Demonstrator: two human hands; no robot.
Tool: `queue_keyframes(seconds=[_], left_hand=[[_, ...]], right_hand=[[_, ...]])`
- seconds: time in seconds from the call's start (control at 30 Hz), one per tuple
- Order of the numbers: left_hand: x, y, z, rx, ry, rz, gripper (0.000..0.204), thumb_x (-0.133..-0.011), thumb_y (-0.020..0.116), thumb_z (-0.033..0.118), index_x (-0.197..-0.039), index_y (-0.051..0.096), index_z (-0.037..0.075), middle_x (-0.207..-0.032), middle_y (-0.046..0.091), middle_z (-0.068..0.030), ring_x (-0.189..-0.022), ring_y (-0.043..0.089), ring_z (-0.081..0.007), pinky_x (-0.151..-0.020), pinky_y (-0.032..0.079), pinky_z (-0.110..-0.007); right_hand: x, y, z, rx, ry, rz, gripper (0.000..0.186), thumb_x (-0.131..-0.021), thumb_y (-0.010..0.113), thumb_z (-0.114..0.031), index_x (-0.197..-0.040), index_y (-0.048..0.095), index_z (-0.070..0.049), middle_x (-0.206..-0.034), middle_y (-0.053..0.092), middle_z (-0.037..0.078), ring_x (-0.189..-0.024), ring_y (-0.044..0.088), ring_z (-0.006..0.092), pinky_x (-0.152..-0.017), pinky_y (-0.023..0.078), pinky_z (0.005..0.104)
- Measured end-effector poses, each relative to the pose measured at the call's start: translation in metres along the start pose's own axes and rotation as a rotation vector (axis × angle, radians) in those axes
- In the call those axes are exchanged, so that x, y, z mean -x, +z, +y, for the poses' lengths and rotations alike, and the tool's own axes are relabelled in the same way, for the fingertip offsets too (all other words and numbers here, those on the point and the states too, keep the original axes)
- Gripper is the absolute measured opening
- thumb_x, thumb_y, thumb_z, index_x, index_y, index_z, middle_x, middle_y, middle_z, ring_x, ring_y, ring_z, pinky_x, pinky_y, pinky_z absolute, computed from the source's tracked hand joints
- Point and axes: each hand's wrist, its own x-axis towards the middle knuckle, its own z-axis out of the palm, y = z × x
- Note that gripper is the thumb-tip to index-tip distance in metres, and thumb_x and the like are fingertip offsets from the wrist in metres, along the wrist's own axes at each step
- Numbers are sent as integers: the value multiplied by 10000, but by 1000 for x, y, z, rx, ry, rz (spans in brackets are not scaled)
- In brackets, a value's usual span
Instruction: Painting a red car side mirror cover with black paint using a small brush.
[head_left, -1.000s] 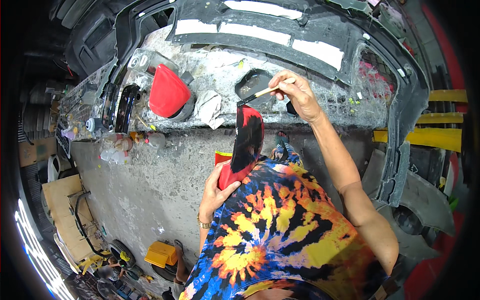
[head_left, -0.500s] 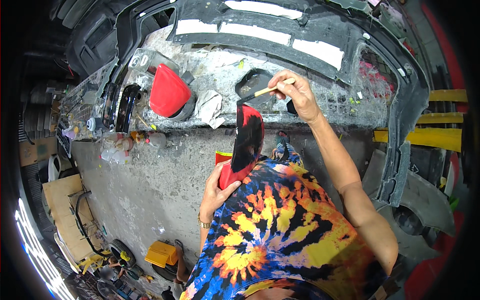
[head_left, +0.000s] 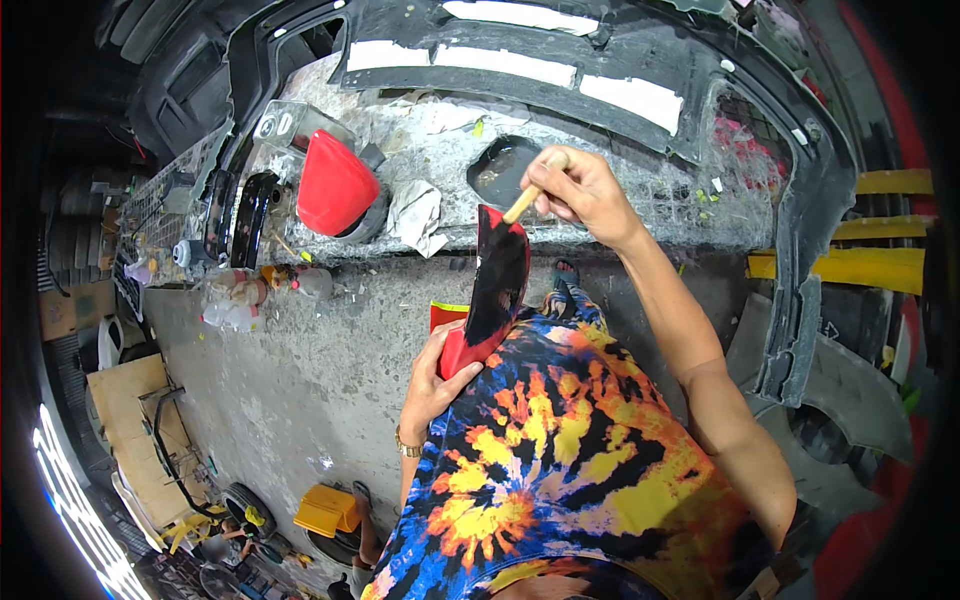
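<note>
Curving black-coated panel (head_left: 502, 275), pale-handled brush (head_left: 520, 206)

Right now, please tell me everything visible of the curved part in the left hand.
The curved part is shell-like, apparently plastic, with glossy black coating over most of its visible face. Red shows at its near end and far tip. It points forward, toward the worktable. The left hand grips its near end; a brush in the right hand seems to touch its tip.

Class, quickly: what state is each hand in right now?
Left hand: closed, holding the red-and-black shell.
Right hand: closed, holding a brush.
</note>
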Motion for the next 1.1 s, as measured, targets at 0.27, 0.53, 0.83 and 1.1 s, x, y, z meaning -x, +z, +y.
queue_keyframes(seconds=[0.27,0.53,0.83,1.1], left_hand=[[-1,0,-1,-56,39,-23,519,-766,743,101,-1236,544,4,-1232,580,-145,-1148,558,-268,-987,412,-354],[-1,0,-1,-34,34,-28,544,-762,749,92,-1251,528,5,-1226,574,-136,-1147,555,-261,-989,410,-348],[0,1,-7,26,-47,30,583,-766,771,150,-1264,511,-6,-1194,592,-134,-1097,575,-235,-958,427,-333],[-1,-2,-4,17,-39,42,570,-761,776,153,-1244,518,-3,-1154,601,-119,-1064,585,-215,-929,443,-323]], right_hand=[[-31,-18,17,122,-52,145,213,-960,571,-221,-865,614,-35,-639,576,-6,-484,389,0,-422,283,169],[-15,-7,4,31,23,54,216,-968,552,-209,-875,614,-24,-647,565,0,-442,348,-7,-375,221,167],[9,4,-2,286,-163,157,111,-944,564,-106,-947,627,-15,-784,620,29,-608,484,42,-539,379,190],[49,29,7,516,-395,-49,97,-867,590,-29,-956,613,3,-853,611,119,-746,600,204,-675,471,305]])
